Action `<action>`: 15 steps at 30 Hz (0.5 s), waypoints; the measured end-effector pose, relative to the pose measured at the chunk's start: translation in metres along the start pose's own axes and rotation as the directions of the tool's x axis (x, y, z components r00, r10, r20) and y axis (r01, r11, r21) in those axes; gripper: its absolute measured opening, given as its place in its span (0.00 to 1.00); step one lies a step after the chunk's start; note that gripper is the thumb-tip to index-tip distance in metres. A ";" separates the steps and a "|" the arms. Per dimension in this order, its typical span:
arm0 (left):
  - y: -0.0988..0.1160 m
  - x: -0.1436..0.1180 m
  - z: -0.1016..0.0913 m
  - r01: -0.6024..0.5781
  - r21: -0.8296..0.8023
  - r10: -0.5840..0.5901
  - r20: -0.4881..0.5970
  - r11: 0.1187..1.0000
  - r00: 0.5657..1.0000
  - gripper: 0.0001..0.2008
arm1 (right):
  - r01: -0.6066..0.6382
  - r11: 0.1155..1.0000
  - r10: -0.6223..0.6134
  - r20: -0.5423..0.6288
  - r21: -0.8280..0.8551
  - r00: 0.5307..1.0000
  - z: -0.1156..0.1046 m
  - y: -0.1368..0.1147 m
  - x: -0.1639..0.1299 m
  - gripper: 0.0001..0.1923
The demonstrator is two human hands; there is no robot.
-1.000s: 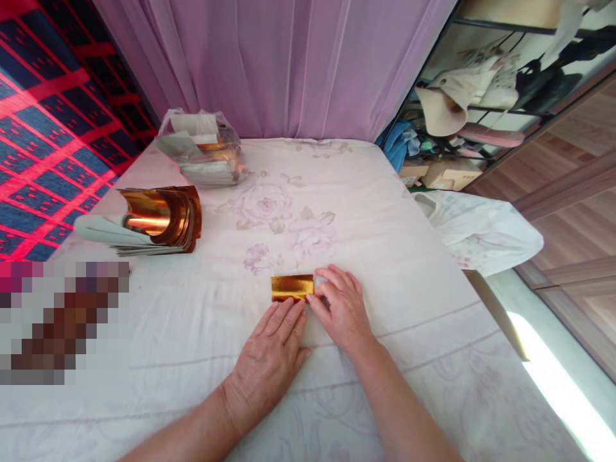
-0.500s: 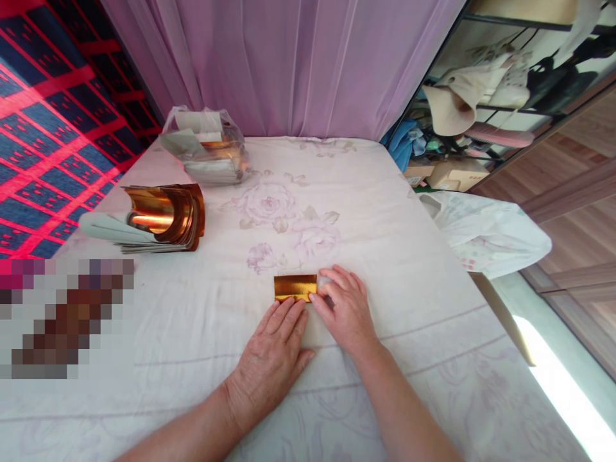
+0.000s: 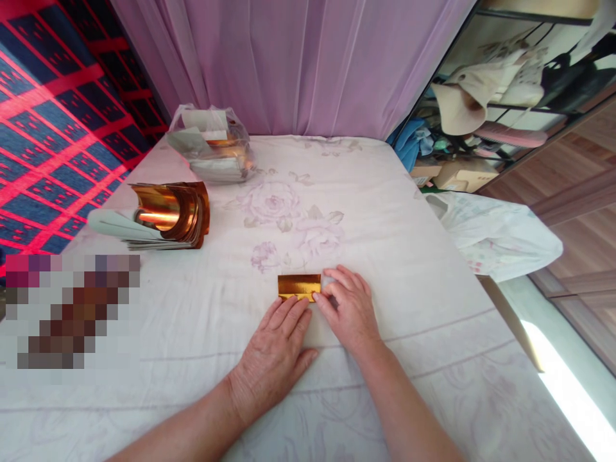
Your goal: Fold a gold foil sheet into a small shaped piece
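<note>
A small shiny sheet of gold foil paper (image 3: 299,283) lies flat on the patterned cloth, a crease or folded strip running along its near edge. My left hand (image 3: 276,350) is laid out flat, fingertips pressing on that near edge and thumb apart. At the sheet's right end, my right hand (image 3: 349,305) is curled, its thumb on the lower right corner and its bent fingers around the right edge. A bit of pale grey shows beneath those fingers; what it is I cannot make out.
Toward the left stands a bent stack of gold foil paper (image 3: 173,215). Behind it sits a clear plastic bag (image 3: 216,151) with more sheets. A purple curtain (image 3: 298,70) hangs beyond the far edge. A white bag (image 3: 505,234) and cluttered shelves (image 3: 505,109) are at right.
The whole view has shifted slightly, so everything appears a little further right. Both hands stay at the foil paper, with hardly any visible finger movement.
</note>
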State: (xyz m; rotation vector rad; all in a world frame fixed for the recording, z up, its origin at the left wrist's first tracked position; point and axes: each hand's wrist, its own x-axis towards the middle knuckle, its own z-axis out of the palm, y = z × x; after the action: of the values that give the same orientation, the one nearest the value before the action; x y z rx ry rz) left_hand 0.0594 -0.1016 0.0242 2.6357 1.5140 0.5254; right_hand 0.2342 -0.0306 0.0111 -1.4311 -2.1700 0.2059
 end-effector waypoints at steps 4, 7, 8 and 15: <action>0.000 0.000 0.001 0.009 -0.024 -0.009 -0.006 1.000 1.000 0.24 | 0.001 1.000 -0.001 -0.004 -0.001 1.000 0.000 0.000 0.000 0.11; 0.000 -0.001 0.002 0.018 -0.040 -0.018 0.001 0.999 1.000 0.24 | 0.000 1.000 0.000 -0.002 -0.005 1.000 0.000 0.000 0.000 0.11; 0.000 -0.001 0.001 0.019 -0.042 -0.019 0.001 0.999 1.000 0.24 | 0.000 1.000 0.000 -0.004 -0.006 1.000 0.000 0.000 0.000 0.11; 0.000 -0.001 0.001 0.026 -0.062 -0.026 0.007 0.998 1.000 0.24 | -0.004 1.000 0.004 -0.012 0.001 1.000 0.000 0.000 0.001 0.12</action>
State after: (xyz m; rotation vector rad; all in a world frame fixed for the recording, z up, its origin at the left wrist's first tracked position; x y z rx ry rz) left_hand 0.0592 -0.1018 0.0233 2.5656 1.5030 0.5522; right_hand 0.2338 -0.0299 0.0114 -1.4326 -2.1578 0.1990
